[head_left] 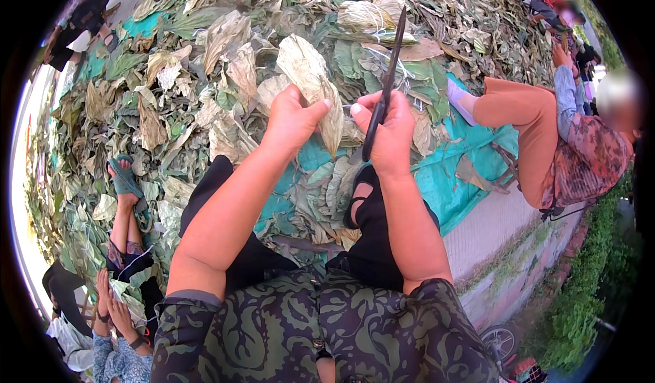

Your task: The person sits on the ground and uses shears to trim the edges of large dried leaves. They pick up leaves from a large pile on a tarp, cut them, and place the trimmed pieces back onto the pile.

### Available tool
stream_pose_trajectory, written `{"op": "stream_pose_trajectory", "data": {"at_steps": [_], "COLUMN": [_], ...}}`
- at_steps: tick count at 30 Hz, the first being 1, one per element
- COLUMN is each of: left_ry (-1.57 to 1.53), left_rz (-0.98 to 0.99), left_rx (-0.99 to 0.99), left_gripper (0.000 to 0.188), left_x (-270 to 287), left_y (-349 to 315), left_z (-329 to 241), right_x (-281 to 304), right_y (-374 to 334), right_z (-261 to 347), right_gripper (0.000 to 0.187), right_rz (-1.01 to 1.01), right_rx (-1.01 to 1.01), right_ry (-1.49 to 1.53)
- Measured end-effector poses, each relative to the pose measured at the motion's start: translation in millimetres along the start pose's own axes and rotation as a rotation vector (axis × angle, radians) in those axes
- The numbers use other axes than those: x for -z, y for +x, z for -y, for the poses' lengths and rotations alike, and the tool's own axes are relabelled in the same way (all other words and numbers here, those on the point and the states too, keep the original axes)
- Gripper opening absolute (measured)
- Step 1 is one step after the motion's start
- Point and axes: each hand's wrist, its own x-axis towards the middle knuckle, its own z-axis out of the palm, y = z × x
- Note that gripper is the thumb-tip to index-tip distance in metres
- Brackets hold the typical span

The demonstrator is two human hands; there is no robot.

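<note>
Pinched between the thumb and fingers of my left hand point(290, 120) is a pale, dry, cream-coloured leaf point(305, 62), perhaps several layered together. Its broad part points up and away, and its narrow end hangs down beside my thumb. To its right, my right hand point(397, 137) is closed around a long, thin, dark knife point(391, 62). The blade stands almost upright with its tip at the top. Thumb and index finger of that hand come close to the leaf; whether they touch it I cannot tell. Both hands are above the large leaf pile point(184, 89).
Teal sheeting point(443, 171) shows beneath the leaves. A tied leaf bundle point(372, 16) lies ahead. On the right sits a person in brown trousers point(522, 110); at lower left another person's hands point(117, 311) hold leaves. A low wall point(525, 267) and greenery border the right.
</note>
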Motion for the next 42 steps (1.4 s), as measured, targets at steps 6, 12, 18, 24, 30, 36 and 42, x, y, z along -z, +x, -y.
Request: {"op": "stream_pose_trajectory", "data": {"at_steps": [6, 12, 18, 24, 30, 36, 42], "left_ry": [-0.408, -0.477, -0.258, -0.341, -0.255, -0.423, -0.417], "left_rz": [0.286, 0.361, 0.087, 0.204, 0.165, 0.222, 0.207], "left_rx": [0.105, 0.089, 0.310, 0.271, 0.245, 0.321, 0.356], "left_gripper": [0.034, 0.027, 0.018, 0.018, 0.017, 0.020, 0.025], "left_x": [-2, -3, 4, -6, 1, 4, 4], "left_y": [-12, -18, -12, -24, -17, -14, -15], "left_z": [-10, -13, 1, -18, -14, -7, -13], "right_x": [-7, -3, -1, -7, 1, 3, -3], "right_y": [1, 7, 9, 6, 7, 7, 5], "right_z": [-5, -12, -5, -3, -4, -4, 1], "right_gripper": [0.031, 0.024, 0.029, 0.026, 0.024, 0.024, 0.026], "right_rz": [0.020, -0.071, 0.004, 0.049, -0.040, -0.029, -0.075], "right_rx": [-0.058, -0.096, -0.178, -0.213, -0.234, -0.253, -0.198], "right_ry": [0.058, 0.167, 0.492, 0.458, 0.329, 0.324, 0.283]}}
